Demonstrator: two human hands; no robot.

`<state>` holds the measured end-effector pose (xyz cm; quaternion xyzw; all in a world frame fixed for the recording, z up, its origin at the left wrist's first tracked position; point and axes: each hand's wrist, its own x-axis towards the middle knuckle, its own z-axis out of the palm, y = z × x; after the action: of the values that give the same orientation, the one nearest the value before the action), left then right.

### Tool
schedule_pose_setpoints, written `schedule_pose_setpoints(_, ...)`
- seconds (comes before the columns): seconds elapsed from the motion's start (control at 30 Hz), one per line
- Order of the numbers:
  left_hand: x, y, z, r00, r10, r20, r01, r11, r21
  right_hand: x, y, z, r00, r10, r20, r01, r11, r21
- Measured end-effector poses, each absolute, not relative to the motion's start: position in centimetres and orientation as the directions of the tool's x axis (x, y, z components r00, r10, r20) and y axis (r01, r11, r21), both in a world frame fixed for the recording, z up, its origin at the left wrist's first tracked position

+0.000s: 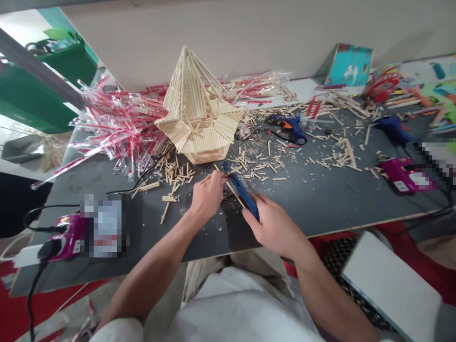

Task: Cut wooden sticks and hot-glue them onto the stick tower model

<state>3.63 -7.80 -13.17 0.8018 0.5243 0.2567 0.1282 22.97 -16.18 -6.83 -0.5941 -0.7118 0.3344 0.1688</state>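
Note:
My left hand (209,194) is closed in a pinch at the middle of the table, around a thin wooden stick (235,194) whose grip point is partly hidden by the fingers. My right hand (272,223) wraps round a blue utility knife (244,192), its front end touching or very close to the stick beside my left fingertips. Just beyond both hands stands a model (190,95) built of wooden sticks, with a pointed roof and flared panels on a many-sided base. Short cut stick pieces (176,172) lie left of my left hand.
Red-and-clear plastic wrappers (121,123) heap at the back left. Blue glue guns (294,127) lie to the right among stick scraps. Purple power boxes (69,235) with cables sit near both table ends. A turquoise board (349,65) leans at the back wall.

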Motion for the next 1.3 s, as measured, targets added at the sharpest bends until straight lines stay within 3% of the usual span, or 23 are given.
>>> schedule_pose_setpoints(0.5,3.7,-7.9,-13.0,0.312,0.905,0.291,0.757,-0.421,0.499,23.4,-16.1,-7.3,-0.243,0.955,-0.170,0.699,0.051,-0.713)
schedule_pose_setpoints(0.77,3.9,-7.9,-13.2,0.306,0.901,0.308,0.764,-0.426,0.485,22.6,-16.4,-7.4,-0.162,0.970,-0.184,0.709,-0.015,-0.705)
schedule_pose_setpoints(0.97,4.1,-7.9,-13.2,0.288,0.910,0.298,0.774,-0.405,0.487,21.9,-16.5,-7.5,-0.045,0.975,-0.216,0.779,-0.101,-0.619)
schedule_pose_setpoints(1.3,4.2,-7.9,-13.0,0.273,0.916,0.294,0.784,-0.389,0.484,22.2,-16.1,-8.2,-0.054,0.975,-0.216,0.848,-0.069,-0.525)
